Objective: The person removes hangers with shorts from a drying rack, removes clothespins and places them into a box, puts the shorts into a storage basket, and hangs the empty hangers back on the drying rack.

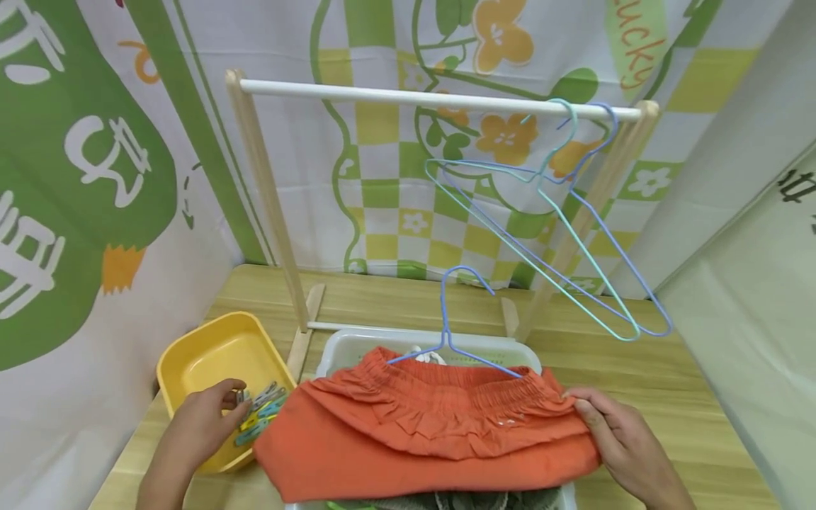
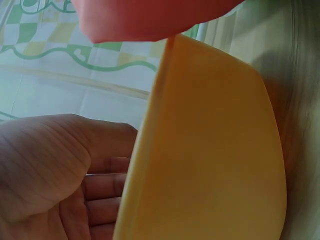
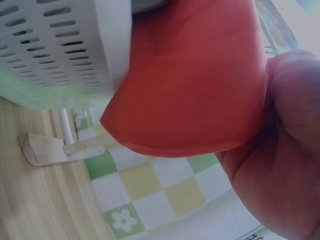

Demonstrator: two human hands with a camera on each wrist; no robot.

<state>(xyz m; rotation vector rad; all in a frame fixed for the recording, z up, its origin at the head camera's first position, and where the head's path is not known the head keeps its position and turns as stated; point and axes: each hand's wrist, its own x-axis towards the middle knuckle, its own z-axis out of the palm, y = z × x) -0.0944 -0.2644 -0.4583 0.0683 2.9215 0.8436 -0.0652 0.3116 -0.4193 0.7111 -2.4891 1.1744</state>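
Note:
In the head view, an orange elastic-waist garment lies across a white basket. A blue hanger stands up out of its waistband, its lower part hidden in the cloth. My right hand pinches the garment's right end between thumb and fingers. On the left, my left hand reaches over a yellow basin and pinches a grey clothespin. Several coloured clothespins lie beside its fingertips. In the left wrist view the basin wall hides those fingertips.
Behind the basket stands a wooden drying rack with a white top bar. A green hanger and another blue hanger hang at its right end. Patterned cloth covers the back wall.

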